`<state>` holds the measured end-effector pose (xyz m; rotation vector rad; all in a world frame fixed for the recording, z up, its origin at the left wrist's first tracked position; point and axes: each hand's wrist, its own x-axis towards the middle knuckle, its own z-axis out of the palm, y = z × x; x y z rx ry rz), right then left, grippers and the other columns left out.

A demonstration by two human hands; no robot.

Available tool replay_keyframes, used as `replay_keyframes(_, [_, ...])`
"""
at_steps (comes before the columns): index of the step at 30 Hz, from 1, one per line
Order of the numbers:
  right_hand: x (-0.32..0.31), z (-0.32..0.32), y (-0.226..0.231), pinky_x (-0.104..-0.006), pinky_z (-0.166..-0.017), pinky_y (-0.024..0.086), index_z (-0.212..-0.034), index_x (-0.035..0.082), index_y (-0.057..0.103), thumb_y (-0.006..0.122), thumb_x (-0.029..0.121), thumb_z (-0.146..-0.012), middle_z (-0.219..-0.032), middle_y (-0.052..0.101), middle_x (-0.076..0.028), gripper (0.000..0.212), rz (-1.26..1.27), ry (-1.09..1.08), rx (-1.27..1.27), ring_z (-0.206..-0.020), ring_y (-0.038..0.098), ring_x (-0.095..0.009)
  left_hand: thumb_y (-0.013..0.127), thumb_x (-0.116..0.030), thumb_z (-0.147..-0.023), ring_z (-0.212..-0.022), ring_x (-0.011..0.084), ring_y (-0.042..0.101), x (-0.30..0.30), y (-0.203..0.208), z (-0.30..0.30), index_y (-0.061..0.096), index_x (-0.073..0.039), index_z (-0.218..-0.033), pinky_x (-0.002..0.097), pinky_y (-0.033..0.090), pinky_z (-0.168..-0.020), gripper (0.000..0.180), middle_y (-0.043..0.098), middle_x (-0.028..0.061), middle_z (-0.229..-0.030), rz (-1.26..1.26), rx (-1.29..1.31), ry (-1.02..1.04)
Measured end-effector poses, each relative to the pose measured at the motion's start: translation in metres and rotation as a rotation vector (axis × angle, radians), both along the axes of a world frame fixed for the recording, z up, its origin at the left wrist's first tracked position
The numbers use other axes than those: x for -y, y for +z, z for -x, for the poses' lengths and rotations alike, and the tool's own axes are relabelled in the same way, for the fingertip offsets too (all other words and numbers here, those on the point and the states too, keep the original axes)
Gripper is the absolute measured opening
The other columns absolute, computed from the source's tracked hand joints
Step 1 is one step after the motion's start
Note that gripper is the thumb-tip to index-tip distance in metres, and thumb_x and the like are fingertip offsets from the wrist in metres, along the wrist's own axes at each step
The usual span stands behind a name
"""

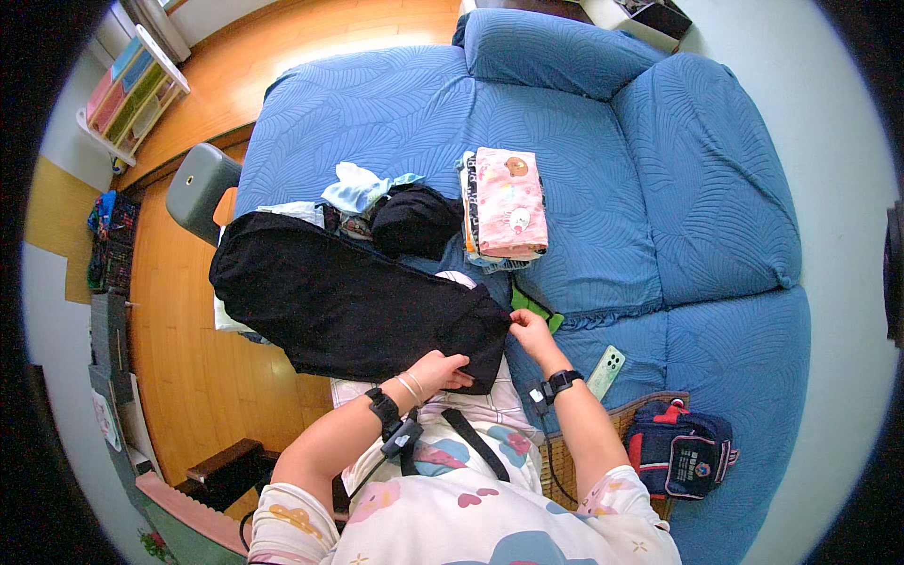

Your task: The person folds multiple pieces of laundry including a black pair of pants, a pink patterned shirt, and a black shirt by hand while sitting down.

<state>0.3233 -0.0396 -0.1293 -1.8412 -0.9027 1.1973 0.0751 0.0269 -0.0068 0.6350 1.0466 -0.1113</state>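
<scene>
A long black garment [353, 301], shaped like trousers folded lengthwise, lies across my lap and over the sofa's edge to the left. My left hand [441, 372] grips its near edge, thumb and fingers closed on the cloth. At the garment's right corner, my right hand [529, 331] pinches the fabric between thumb and fingertips. Just beyond it are a bunched black cloth [414, 221] and a crumpled light blue cloth [356, 188]. To their right stands a stack of folded clothes [511, 202], a pink printed piece on top.
The blue-covered sofa [565, 122] spreads ahead and right. By my right forearm lie a phone [605, 373] and a navy and red bag [680, 450]. Something green [537, 306] sits beyond my right hand. A grey bin-like object [202, 188] stands left, near a toy rack [137, 94].
</scene>
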Motion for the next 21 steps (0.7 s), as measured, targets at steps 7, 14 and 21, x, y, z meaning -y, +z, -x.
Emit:
replay_keyframes(7, [-0.031,-0.020,0.026,-0.0258,-0.056,0.045,-0.093,0.003,0.059,0.056,0.007,-0.080,-0.077,0.058,0.000,0.014,0.028,-0.148,-0.358,-0.061,0.052,-0.011,0.056,-0.029,-0.093,-0.091,0.0268,0.070,0.004,-0.001,0.006,0.061,0.011,-0.101,0.0312,0.053,-0.080,0.041,0.070,0.0226,-0.097,0.017,0.029,-0.009])
replay_keyframes(14, [-0.048,-0.016,0.029,-0.0262,-0.055,0.044,-0.088,0.005,0.059,0.052,0.004,-0.080,-0.074,0.057,0.001,0.011,0.010,-0.089,-0.273,-0.059,0.050,-0.012,0.060,-0.030,-0.093,-0.084,0.0217,0.068,0.008,0.004,0.003,0.068,0.010,-0.096,0.0298,0.052,-0.078,0.041,0.071,0.0180,-0.093,-0.088,0.033,-0.209])
replay_keyframes(21, [-0.042,-0.015,0.036,-0.0248,-0.067,0.044,-0.100,0.003,0.065,0.053,0.006,-0.082,-0.083,0.061,0.001,0.021,0.072,0.048,-0.302,-0.072,0.053,-0.010,0.059,-0.034,-0.093,-0.076,0.0204,0.068,0.010,0.004,0.012,0.069,0.009,-0.091,0.0264,0.051,-0.069,0.044,0.072,0.0174,-0.089,-0.074,0.004,-0.128])
